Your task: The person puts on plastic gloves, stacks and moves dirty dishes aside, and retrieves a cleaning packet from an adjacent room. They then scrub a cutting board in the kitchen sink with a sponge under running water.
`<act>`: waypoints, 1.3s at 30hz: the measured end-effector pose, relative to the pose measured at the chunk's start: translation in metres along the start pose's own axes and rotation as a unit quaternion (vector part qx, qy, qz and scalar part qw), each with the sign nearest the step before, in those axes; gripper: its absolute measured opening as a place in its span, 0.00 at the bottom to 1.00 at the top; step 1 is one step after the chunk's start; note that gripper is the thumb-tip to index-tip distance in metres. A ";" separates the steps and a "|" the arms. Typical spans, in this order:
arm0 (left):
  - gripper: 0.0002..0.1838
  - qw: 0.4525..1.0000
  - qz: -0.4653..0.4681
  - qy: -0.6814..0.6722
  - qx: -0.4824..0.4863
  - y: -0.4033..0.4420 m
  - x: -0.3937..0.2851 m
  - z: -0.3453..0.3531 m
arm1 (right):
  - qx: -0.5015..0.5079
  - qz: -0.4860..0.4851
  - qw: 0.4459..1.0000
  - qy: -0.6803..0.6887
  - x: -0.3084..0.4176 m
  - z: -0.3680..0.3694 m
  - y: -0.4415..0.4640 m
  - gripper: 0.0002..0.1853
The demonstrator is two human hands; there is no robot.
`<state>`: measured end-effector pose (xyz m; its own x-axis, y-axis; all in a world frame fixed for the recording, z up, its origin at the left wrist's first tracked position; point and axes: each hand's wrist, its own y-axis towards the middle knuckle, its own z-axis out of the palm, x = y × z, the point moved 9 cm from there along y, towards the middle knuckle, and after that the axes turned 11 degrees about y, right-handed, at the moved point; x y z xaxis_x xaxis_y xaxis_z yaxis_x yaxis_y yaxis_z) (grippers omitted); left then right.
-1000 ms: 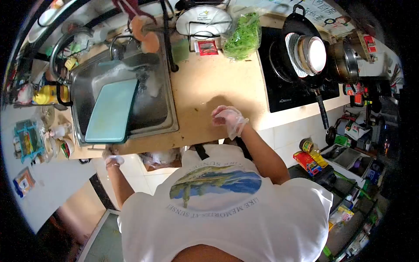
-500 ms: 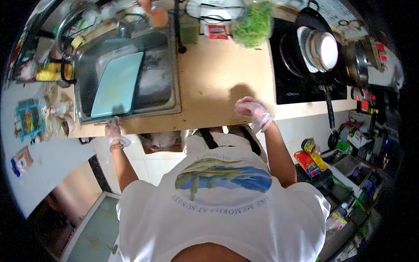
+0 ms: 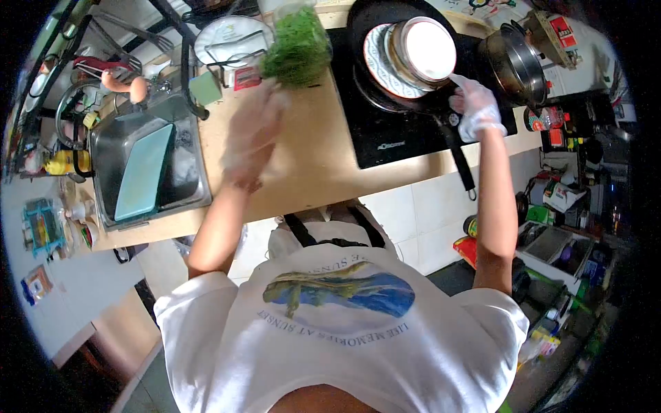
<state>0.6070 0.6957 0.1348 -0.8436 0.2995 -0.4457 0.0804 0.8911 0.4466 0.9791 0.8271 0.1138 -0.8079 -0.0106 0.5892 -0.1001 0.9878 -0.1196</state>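
Note:
My right hand [image 3: 476, 110], in a clear plastic glove, is at the right edge of a stack of dishes. Its fingers are apart, one stretched toward the rim; whether it touches is hard to tell. A white bowl [image 3: 430, 49] tops the stack, with a patterned plate [image 3: 380, 65] below. The stack sits in a black frying pan [image 3: 358, 20] on the cooktop. My left hand [image 3: 256, 131], also gloved, is smeared by motion above the wooden counter. Just beyond it stands a clear container of chopped greens [image 3: 297, 48].
A pale blue cutting board [image 3: 143, 172] leans in the metal sink [image 3: 204, 182] at left. A steel pot [image 3: 513, 65] stands right of the pan, whose handle [image 3: 461, 165] juts over the counter's front edge. A white plate [image 3: 231, 38] and a green sponge [image 3: 204, 89] are at the back.
My left hand has left the sink's front edge and moved right and forward over the counter. My right hand has reached right to the dish stack. The view has shifted right.

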 end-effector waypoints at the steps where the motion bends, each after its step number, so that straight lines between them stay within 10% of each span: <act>1: 0.16 0.994 -0.060 -0.094 0.025 0.022 -0.021 0.023 | 0.011 0.023 0.999 -0.019 -0.018 0.007 0.017 0.18; 3: 0.17 0.954 -0.191 -0.215 0.084 0.063 -0.055 0.073 | 0.029 0.041 0.998 0.047 -0.058 0.023 0.053 0.19; 5: 0.19 0.995 0.067 0.075 0.014 0.098 -0.094 0.121 | 0.010 0.122 0.945 0.305 -0.082 0.037 0.068 0.24; 14: 0.39 0.903 -0.407 -0.048 0.130 0.142 -0.003 0.248 | 0.021 0.213 0.704 0.677 -0.096 0.074 0.096 0.24; 17: 0.26 0.908 -0.396 -0.028 0.137 0.149 0.010 0.264 | 0.005 0.186 0.761 0.622 -0.101 0.071 0.114 0.22; 24: 0.34 0.835 -0.418 -0.311 0.177 0.161 -0.004 0.276 | 0.125 0.196 0.896 0.379 -0.110 0.069 0.158 0.26; 26: 0.34 0.896 -0.348 -0.167 0.220 0.168 -0.023 0.251 | 0.149 0.062 0.940 0.301 -0.143 0.096 0.203 0.26; 29: 0.26 0.925 -0.281 -0.161 0.199 0.170 -0.023 0.265 | 0.186 0.170 0.961 0.117 -0.120 0.072 0.163 0.24; 32: 0.21 0.920 -0.142 -0.359 0.063 0.208 0.009 0.378 | 0.155 0.090 0.942 0.283 -0.130 0.063 0.165 0.25; 33: 0.21 0.977 -0.094 -0.178 0.073 0.214 0.001 0.361 | 0.132 0.102 0.928 0.332 -0.095 0.049 0.141 0.23; 34: 0.22 0.994 -0.055 0.011 0.094 0.209 -0.021 0.332 | 0.146 0.027 0.958 0.246 -0.102 0.058 0.154 0.23; 36: 0.32 0.973 -0.168 -0.128 0.096 0.194 -0.018 0.303 | 0.131 -0.126 0.982 0.059 -0.112 0.075 0.177 0.23; 39: 0.28 0.950 -0.212 -0.018 0.229 0.160 -0.083 0.168 | 0.077 0.215 0.899 0.374 -0.122 0.071 0.157 0.22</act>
<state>0.7787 0.8703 0.1127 -0.8337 -0.1154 -0.5400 -0.0334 0.9867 -0.1593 1.0206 0.9726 -0.0339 -0.1798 0.5307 0.8282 0.0023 0.8422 -0.5392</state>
